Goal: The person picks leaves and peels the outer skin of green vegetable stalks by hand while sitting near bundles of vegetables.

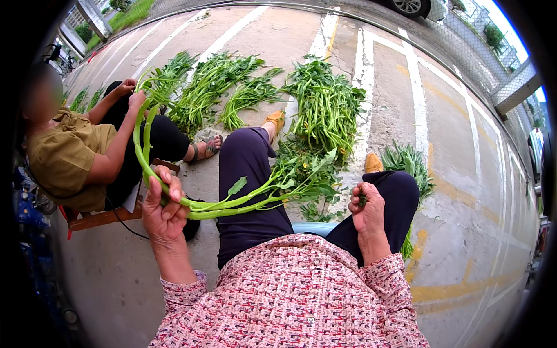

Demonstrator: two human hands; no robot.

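Note:
My left hand [166, 204] is closed around long green water spinach stems [232, 209]. They curve up from the fist toward the far left, and their leafy ends reach right across my knees. My right hand [366, 211] is held above my right thigh, fingers curled around a small dark green leaf scrap [362, 200], apart from the stems. Between my feet lies a loose heap of leaves [296, 168]. Just beyond it, a thick pile of water spinach [325, 104] rests on the concrete.
At the left a person [75, 151] sits on a low wooden seat [104, 217], both hands raised at leafy greens. More water spinach bundles [203, 87] lie in front of that person. Another bunch [406, 165] is beside my right foot. A car [412, 7] stands at the far edge.

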